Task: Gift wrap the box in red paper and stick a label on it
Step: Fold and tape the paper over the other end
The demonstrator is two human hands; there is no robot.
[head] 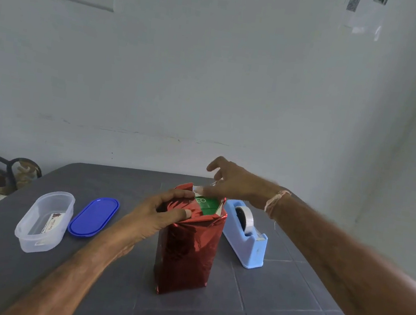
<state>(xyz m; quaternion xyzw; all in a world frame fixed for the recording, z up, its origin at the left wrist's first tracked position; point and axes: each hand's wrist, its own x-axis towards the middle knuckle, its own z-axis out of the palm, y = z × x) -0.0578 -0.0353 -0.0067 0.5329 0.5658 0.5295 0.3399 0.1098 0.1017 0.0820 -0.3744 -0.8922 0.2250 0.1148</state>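
Grey table (275,307) carries the upright box (208,205), its green top showing through the red paper (185,253). My left hand (159,211) clamps one flap down. My right hand (235,183) hovers loosely curled; I cannot tell whether it holds anything. I'd crease each flap flat before taping.

View: one, head-worn, wide-angle | Facing: forward and down, toward wall (236,83) | Range: near, box (207,206) centred low on bench (32,279) | Framing: wall upper half, bench lower.
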